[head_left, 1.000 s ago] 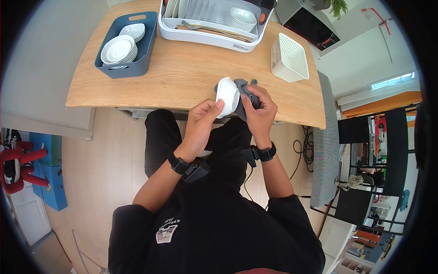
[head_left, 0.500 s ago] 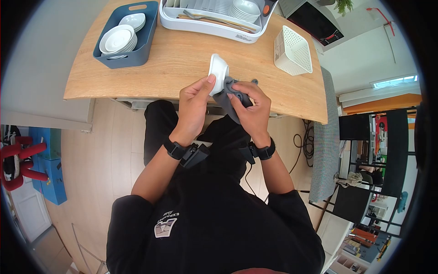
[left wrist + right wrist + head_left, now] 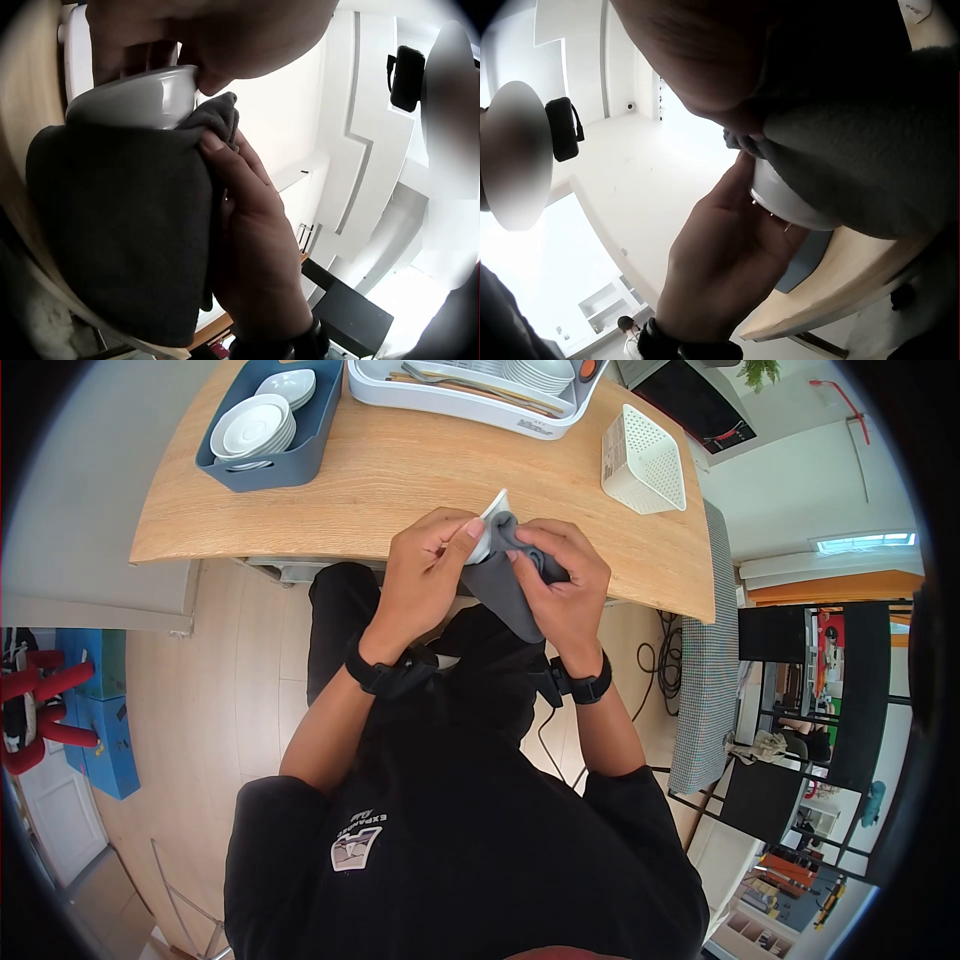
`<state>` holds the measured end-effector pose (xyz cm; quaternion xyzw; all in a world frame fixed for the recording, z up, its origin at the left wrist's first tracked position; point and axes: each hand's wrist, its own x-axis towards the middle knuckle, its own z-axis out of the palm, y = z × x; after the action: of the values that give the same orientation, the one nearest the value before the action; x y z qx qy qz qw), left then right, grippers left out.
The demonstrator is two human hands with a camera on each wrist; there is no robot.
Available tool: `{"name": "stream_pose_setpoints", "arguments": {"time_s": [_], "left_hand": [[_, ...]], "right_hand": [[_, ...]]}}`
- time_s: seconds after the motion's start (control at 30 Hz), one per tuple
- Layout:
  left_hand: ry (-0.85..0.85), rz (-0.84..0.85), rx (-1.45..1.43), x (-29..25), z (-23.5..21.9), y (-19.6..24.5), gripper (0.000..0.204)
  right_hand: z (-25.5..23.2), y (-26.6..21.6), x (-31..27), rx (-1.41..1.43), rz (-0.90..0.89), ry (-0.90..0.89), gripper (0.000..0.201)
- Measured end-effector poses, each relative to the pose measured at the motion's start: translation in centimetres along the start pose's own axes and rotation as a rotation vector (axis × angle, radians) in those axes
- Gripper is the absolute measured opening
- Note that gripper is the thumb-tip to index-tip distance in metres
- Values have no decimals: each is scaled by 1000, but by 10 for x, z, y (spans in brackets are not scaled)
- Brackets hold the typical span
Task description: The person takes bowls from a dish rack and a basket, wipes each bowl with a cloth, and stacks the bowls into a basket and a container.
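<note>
My left hand (image 3: 424, 572) grips a white bowl (image 3: 497, 506) by its side, thumb on the rim, near the table's front edge. A grey cloth (image 3: 500, 588) is bunched in my right hand (image 3: 567, 582), which pinches it against the bowl; one end hangs down below the hands. The left wrist view shows the cloth (image 3: 120, 225) covering the lower part of the bowl (image 3: 142, 101). In the right wrist view the bowl (image 3: 784, 201) shows between the left hand's palm (image 3: 724, 247) and the cloth (image 3: 855, 150).
On the wooden table (image 3: 400, 470), a blue-grey bin (image 3: 310, 450) with stacked white bowls stands at the left. A white dish rack (image 3: 450, 402) with bowls and chopsticks is at the back, and a white perforated basket (image 3: 622, 472) at the right.
The bowl first rose away from my body, then turned so that less of it shows. The cloth and right hand moved in against it, and the cloth's hanging end shows more.
</note>
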<state>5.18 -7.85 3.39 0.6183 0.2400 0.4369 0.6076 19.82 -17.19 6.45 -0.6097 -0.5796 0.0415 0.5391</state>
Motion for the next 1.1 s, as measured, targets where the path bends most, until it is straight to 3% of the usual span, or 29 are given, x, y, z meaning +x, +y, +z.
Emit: {"name": "stream_pose_setpoints", "arguments": {"time_s": [0.2, 0.27, 0.3, 0.37, 0.57, 0.67, 0.9, 1.1], "left_hand": [[-122, -12, 63, -1, -19, 4, 31], [-156, -204, -220, -3, -21, 1, 35], [-154, -204, -220, -4, -20, 2, 35], [-86, -356, -582, -6, -15, 4, 38], [6, -384, -859, -1, -11, 8, 40], [41, -298, -877, 3, -7, 7, 40], [-16, -342, -588, -3, 4, -5, 40], [-2, -349, -571, -4, 5, 3, 48]], "right_hand": [[-7, 8, 6, -67, 44, 31, 24], [-7, 13, 7, -56, 57, 80, 23], [-7, 14, 7, -55, 57, 78, 23], [-8, 16, 7, -70, 50, 97, 23], [-7, 18, 0, -81, 71, 69, 22], [0, 14, -6, -49, 84, 7, 22], [13, -4, -10, -24, -54, -77, 25], [7, -3, -6, -10, -56, -7, 25]]}}
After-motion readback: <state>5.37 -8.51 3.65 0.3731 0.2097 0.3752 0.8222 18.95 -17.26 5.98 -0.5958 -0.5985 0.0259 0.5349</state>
